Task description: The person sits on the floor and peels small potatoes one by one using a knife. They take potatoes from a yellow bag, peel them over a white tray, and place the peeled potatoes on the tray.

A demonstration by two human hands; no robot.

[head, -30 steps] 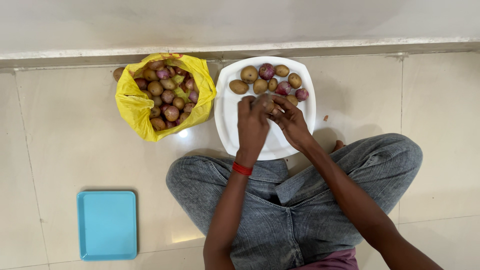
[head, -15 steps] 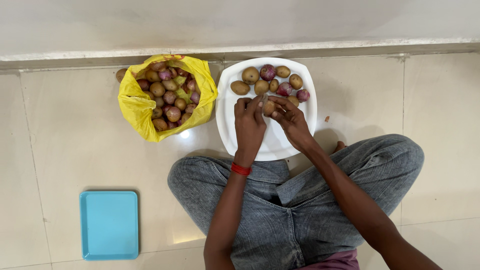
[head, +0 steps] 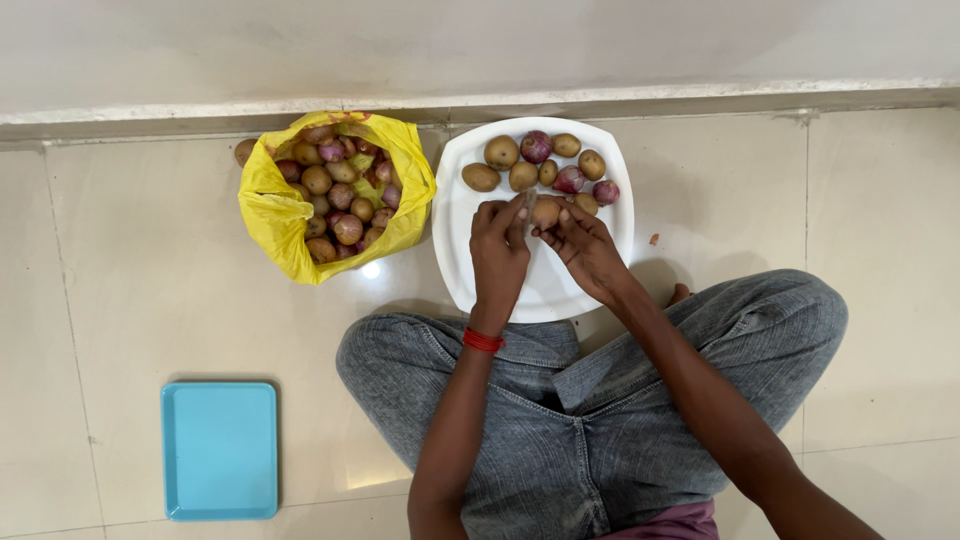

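Over the white square plate (head: 470,270), both my hands meet at a small brown potato (head: 546,212). My right hand (head: 590,250) grips the potato with its fingertips. My left hand (head: 498,250), with a red band at the wrist, pinches a small thin grey tool (head: 528,203) against the potato's left side; what kind of tool it is I cannot tell. Several potatoes (head: 500,151) and red onions (head: 536,145) lie in a row along the plate's far edge, just beyond my fingers.
To the left of the plate, a yellow plastic bag (head: 275,220) lies open, full of potatoes and red onions. A light blue tray (head: 220,450) lies on the tiled floor at the lower left. My crossed legs in grey jeans (head: 560,420) fill the foreground. A wall ledge (head: 600,95) runs behind.
The potato has shifted slightly up and right between my fingertips, and my left hand's fingers have opened a little around the grey tool. Plate, bag and tray have stayed put.
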